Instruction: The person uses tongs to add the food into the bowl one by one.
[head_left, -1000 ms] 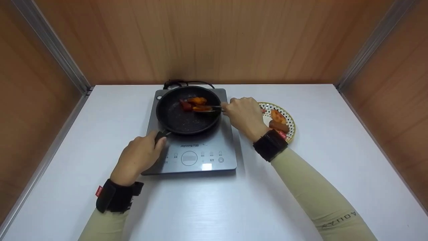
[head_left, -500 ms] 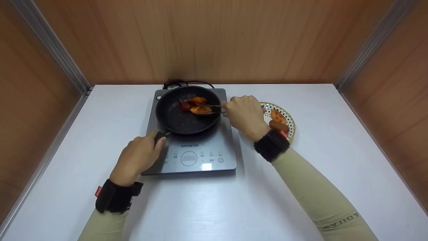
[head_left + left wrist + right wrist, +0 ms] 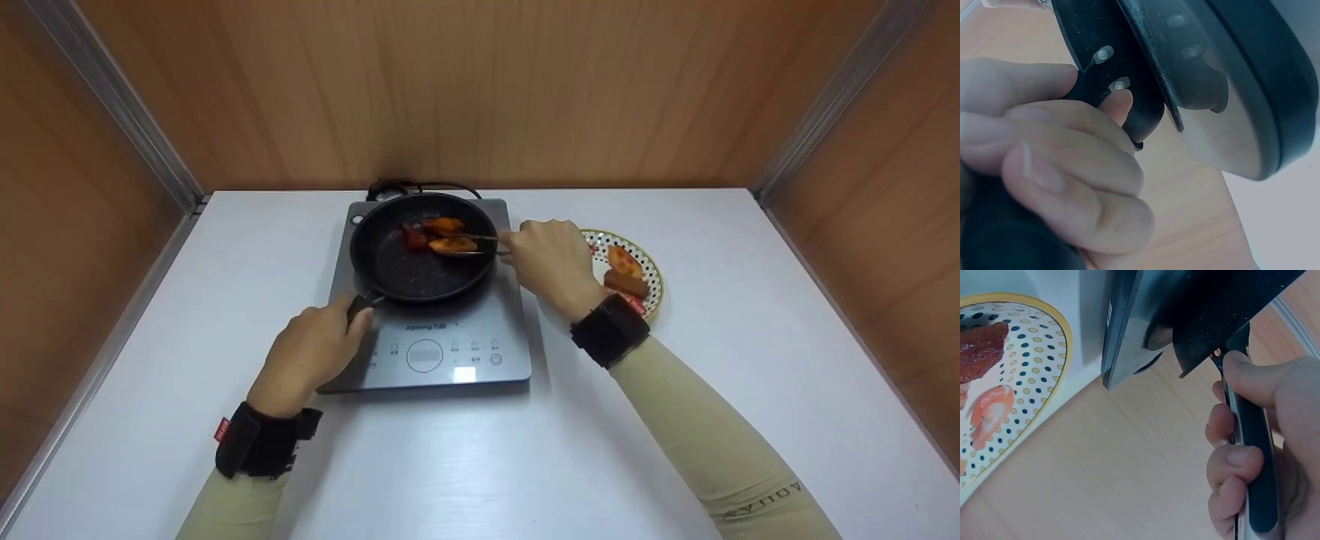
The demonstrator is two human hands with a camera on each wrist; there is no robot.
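Note:
My left hand [image 3: 307, 352] grips the handle [image 3: 359, 303] of a black frying pan [image 3: 409, 276], which sits on a grey induction cooker [image 3: 480, 326]. In the right wrist view, my right hand [image 3: 1275, 433] holds tongs [image 3: 1258, 472] with black grips, thumb on one side and curled fingers on the other. In the head view, the tongs' metal arms reach over the pan's right rim to an orange oval food piece [image 3: 453, 246]. Whether they pinch it is unclear. Another orange piece [image 3: 444, 225] and dark red food [image 3: 414, 238] lie beside it.
Right of the cooker is a dotted plate [image 3: 656, 289] with a yellow rim. It holds a brown piece [image 3: 626, 283], an orange piece [image 3: 624, 261] and shrimp [image 3: 991, 410]. A black cord [image 3: 450, 185] lies behind the cooker, near the wooden back wall [image 3: 480, 90].
The orange oval piece at the tongs now shows its broad light face, and the tongs' arms stand slightly farther apart. The left hand and pan have stayed in place.

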